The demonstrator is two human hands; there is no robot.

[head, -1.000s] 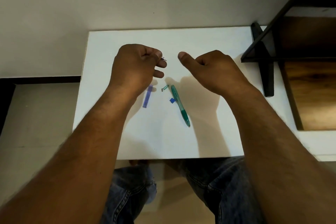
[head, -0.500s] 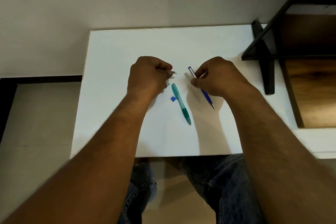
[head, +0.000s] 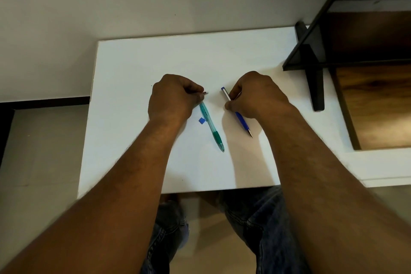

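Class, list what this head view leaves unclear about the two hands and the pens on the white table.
Head view, thin part: only its tip shows past the left hand's curled fingers; too small to name.
Blue pen: its middle is hidden by the right hand.
Green pen: its top end is hidden by the left hand.

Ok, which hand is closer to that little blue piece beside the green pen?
Left. The left hand, pinching a thin rod, sits just up-left of the blue piece. The right hand, gripping the blue pen, lies farther off, beyond the green pen.
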